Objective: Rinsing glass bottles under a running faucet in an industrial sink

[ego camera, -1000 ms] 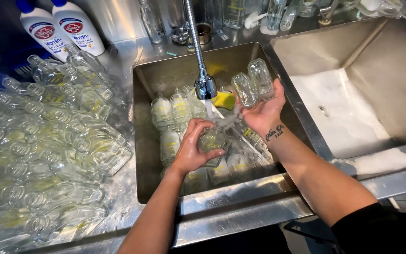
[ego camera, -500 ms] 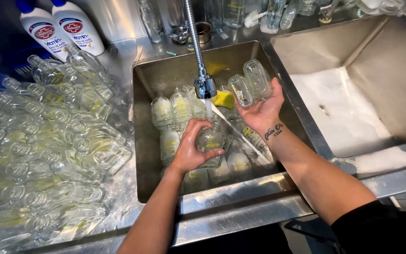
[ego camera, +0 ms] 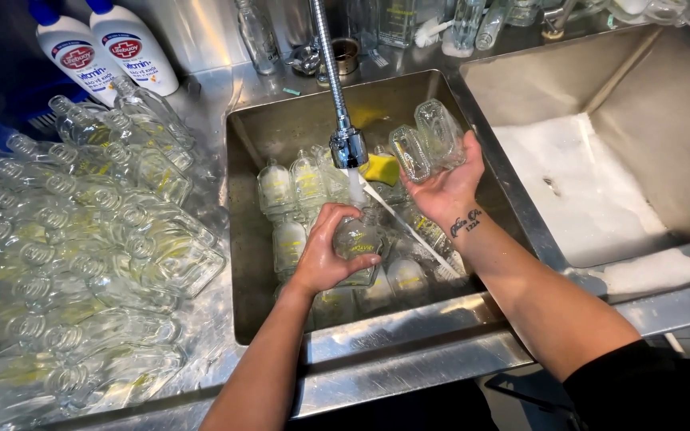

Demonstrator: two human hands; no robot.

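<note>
My left hand (ego camera: 325, 255) grips a small clear glass bottle (ego camera: 358, 243) under the water running from the tap nozzle (ego camera: 348, 148) over the steel sink (ego camera: 281, 120). My right hand (ego camera: 445, 187) is raised at the sink's right side, palm up, holding two clear glass bottles (ego camera: 426, 145) upright and side by side. Several more clear bottles (ego camera: 293, 191) lie in the sink beneath my hands. A yellow sponge (ego camera: 382, 168) and a white bottle brush (ego camera: 409, 231) lie among them.
A heap of washed clear bottles (ego camera: 73, 239) covers the steel counter on the left. Two white soap bottles with blue caps (ego camera: 109, 52) stand at the back left. A second basin (ego camera: 600, 183) on the right holds white foam. More bottles stand behind the sink.
My right hand has lifted slightly with its two bottles. My left hand has turned its bottle under the water stream and stays in about the same place.
</note>
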